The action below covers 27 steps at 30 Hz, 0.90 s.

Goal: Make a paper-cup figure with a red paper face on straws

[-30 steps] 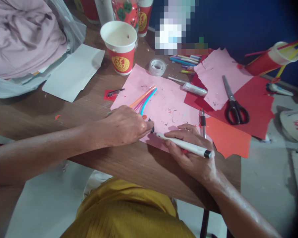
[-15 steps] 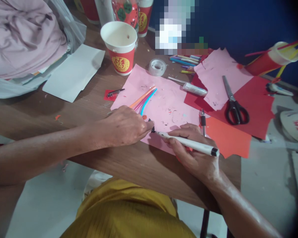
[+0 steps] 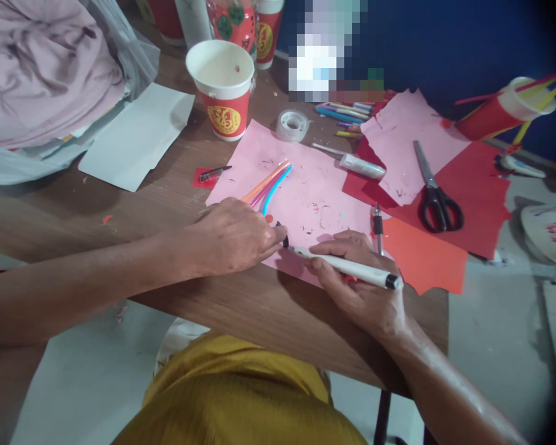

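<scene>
My right hand (image 3: 359, 272) grips a white marker (image 3: 356, 267) with a black end, its tip pointing left. My left hand (image 3: 241, 238) is closed, with thumb and forefinger pinched on a small black piece (image 3: 285, 238) just left of the marker's tip. What that piece is I cannot make out. Both hands are over the near part of a pink paper sheet (image 3: 306, 185) with dark marks. An orange straw (image 3: 269, 179) and a blue straw (image 3: 275, 188) lie on the sheet, with a pink one between them; their near ends disappear behind my left hand.
Black scissors (image 3: 438, 207) lie on red paper (image 3: 482, 198) at the right. A paper cup (image 3: 225, 111), a tape roll (image 3: 293, 126) and several pens (image 3: 345, 113) stand or lie farther back. A pen (image 3: 378, 228) is beside my right hand. White card (image 3: 139, 139) lies left.
The marker's rear end has dipped slightly left and my right hand with it. My left hand stays pinched in the same place. The whole view has shifted a little.
</scene>
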Each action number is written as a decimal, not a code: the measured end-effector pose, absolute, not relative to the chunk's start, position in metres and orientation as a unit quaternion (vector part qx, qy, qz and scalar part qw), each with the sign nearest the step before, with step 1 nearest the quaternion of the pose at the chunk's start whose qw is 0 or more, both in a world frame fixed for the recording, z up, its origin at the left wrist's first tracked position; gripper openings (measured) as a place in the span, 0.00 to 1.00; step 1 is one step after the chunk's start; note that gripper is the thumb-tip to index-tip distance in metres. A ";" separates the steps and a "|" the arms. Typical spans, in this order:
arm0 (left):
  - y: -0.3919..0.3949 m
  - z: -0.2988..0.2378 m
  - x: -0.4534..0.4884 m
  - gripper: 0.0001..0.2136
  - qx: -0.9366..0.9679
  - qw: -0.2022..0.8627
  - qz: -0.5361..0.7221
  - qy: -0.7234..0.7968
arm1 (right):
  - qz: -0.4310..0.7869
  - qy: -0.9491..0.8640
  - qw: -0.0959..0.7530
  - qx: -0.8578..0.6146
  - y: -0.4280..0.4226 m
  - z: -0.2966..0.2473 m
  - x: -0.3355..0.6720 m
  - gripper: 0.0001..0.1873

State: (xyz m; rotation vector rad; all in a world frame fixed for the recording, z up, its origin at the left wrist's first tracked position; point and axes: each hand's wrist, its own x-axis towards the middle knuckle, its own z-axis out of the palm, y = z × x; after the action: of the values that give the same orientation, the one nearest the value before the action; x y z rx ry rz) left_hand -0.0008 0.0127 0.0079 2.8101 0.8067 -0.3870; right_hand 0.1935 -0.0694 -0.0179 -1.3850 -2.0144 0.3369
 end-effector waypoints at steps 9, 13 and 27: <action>0.011 0.006 -0.001 0.14 0.945 0.109 -0.123 0.285 | 0.149 -0.743 0.341 -0.556 -0.070 -0.013 0.194 0.04; 0.010 0.006 0.000 0.13 0.947 0.098 -0.123 0.281 | 0.145 -0.756 0.337 -0.542 -0.071 -0.015 0.193 0.04; 0.008 0.005 0.002 0.15 0.936 0.096 -0.123 0.317 | 0.156 -0.756 0.337 -0.539 -0.070 -0.017 0.192 0.05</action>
State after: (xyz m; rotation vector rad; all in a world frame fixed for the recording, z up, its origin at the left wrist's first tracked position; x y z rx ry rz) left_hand 0.0018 0.0080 0.0049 2.7719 0.9387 -0.3654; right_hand 0.1922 -0.0698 -0.0173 -1.4036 -1.9706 0.4072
